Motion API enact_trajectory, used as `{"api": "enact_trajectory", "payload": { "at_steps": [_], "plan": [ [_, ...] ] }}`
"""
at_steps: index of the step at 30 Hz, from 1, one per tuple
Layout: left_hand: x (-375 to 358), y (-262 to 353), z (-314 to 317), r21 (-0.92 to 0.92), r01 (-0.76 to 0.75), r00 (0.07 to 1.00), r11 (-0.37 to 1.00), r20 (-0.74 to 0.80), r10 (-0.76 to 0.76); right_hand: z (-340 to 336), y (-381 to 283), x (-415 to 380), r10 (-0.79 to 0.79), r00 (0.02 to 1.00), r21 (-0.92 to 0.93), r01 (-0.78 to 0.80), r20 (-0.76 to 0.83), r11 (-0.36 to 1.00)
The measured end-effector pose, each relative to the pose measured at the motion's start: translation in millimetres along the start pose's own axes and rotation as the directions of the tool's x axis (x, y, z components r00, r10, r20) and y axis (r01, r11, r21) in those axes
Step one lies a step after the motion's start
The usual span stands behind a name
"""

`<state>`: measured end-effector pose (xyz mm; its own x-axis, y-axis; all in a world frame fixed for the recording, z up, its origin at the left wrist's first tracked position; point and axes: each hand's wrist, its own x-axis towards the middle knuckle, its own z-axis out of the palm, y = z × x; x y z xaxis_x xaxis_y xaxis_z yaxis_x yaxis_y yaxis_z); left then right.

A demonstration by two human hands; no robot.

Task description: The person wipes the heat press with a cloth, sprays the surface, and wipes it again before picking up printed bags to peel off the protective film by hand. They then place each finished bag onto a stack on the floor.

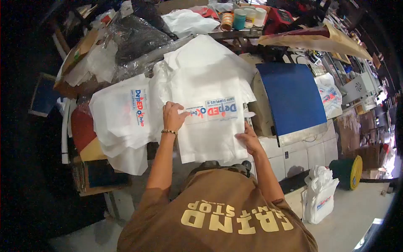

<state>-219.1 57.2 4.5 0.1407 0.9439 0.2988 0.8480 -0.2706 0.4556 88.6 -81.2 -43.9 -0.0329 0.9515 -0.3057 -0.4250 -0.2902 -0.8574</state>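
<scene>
A white bag (210,140) with upside-down blue and red "DepED" print lies in front of me, on top of more white bags (199,56). My left hand (173,117), with a beaded bracelet at the wrist, rests on its left side beside the print, fingers apart. At the bag's lower right edge is my right hand (250,140), closed on the edge with the thumb on top and the other fingers partly hidden. To the left lies a stack of similar printed white bags (119,113).
A blue flat board (291,96) stands to the right. Jars (239,19) line the back behind the bags. Black plastic wrap (136,38) is heaped at back left. On the floor at right are bundled white bags (321,197) and a green-and-yellow container (346,172).
</scene>
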Motion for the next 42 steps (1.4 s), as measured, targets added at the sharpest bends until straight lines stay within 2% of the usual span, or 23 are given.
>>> {"api": "enact_trajectory", "payload": {
  "at_steps": [2, 4, 5, 7, 9, 11, 13, 14, 16, 18, 19, 21, 23, 25, 27, 30, 34, 36, 40, 42],
  "plan": [
    [1, -8, 9, -0.067, 0.036, 0.999, 0.997, 0.018, -0.035, -6, 9, 5, -0.001, 1.0, 0.027, 0.001, 0.016, 1.0],
    [2, -2, 17, -0.197, 0.096, 0.988, 0.976, -0.101, -0.118, -7, 9, 6, -0.004, 1.0, 0.056, 0.003, 0.025, 0.998],
    [1, -1, 20, -0.197, 0.102, 0.987, 0.975, -0.103, -0.124, -7, 9, 6, -0.014, 1.0, 0.033, 0.014, 0.022, 0.999],
    [-1, -1, 26, -0.018, 0.049, 0.998, 0.999, -0.034, -0.05, -9, 12, 6, -0.023, 1.0, 0.01, 0.022, 0.019, 1.0],
    [0, 0, 30, 0.009, 0.03, 0.999, 1.0, -0.033, -0.029, -9, 9, 7, 0.009, 1.0, 0.017, -0.01, 0.025, 1.0],
    [3, 5, 31, -0.002, 0.131, 0.991, 0.991, -0.001, -0.131, -8, 5, 4, 0.023, 0.999, 0.046, -0.024, 0.031, 0.999],
    [1, 16, 20, 0.033, 0.082, 0.995, 0.996, 0.059, -0.084, -6, 4, 3, 0.036, 0.999, 0.079, -0.039, 0.035, 0.996],
    [0, 20, 16, 0.067, 0.037, 0.992, 0.997, 0.117, -0.045, -4, 3, 5, 0.0, 0.999, 0.102, -0.005, 0.052, 0.995],
    [11, 21, 16, 0.065, -0.007, 0.991, 0.998, 0.135, -0.002, -10, 1, 16, -0.043, 0.997, 0.124, 0.034, 0.067, 0.992],
    [30, 24, 17, 0.069, -0.046, 0.987, 0.997, 0.159, 0.034, -20, -7, 37, -0.123, 0.992, -0.013, 0.123, 0.016, 0.992],
    [45, 27, 18, 0.067, -0.099, 0.988, 0.993, 0.128, 0.09, -16, -16, 41, -0.122, 0.992, -0.011, 0.122, 0.015, 0.992],
    [66, 34, 23, 0.066, -0.154, 0.985, 0.986, 0.093, 0.148, -10, -34, 44, -0.123, 0.991, 0.157, 0.128, -0.043, 0.979],
    [83, 41, 31, 0.117, -0.103, 0.974, 0.988, 0.214, 0.076, -9, -41, 48, -0.103, 0.994, 0.194, 0.106, -0.026, 0.975],
    [92, 35, 41, 0.111, -0.117, 0.968, 0.987, 0.234, 0.088, -11, -37, 45, -0.003, 0.999, 0.24, 0.015, -0.052, 0.971],
    [97, 31, 51, 0.002, -0.009, 0.98, 1.0, 0.201, 0.009, -17, -31, 42, -0.001, 0.998, 0.207, 0.015, -0.066, 0.978],
    [103, 28, 59, 0.009, 0.044, 0.979, 0.999, 0.197, -0.045, -23, -19, 37, -0.009, 0.997, 0.171, 0.021, -0.075, 0.985],
    [113, 23, 61, -0.056, 0.002, 0.97, 0.998, 0.243, 0.011, -20, -19, 34, -0.05, 0.996, 0.169, 0.062, -0.074, 0.984],
    [117, 18, 68, -0.366, 0.009, 0.98, 0.931, 0.187, 0.064, -21, -18, 33, -0.056, 0.995, 0.175, 0.069, -0.079, 0.982],
    [111, 27, 71, -0.381, 0.086, 0.971, 0.921, 0.238, 0.008, -20, -16, 34, -0.078, 0.995, 0.199, 0.088, -0.054, 0.976],
    [99, 33, 79, -0.543, 0.08, 0.996, 0.836, 0.02, -0.083, -13, -22, 28, -0.075, 0.994, 0.197, 0.09, -0.079, 0.976]
  ]
}}
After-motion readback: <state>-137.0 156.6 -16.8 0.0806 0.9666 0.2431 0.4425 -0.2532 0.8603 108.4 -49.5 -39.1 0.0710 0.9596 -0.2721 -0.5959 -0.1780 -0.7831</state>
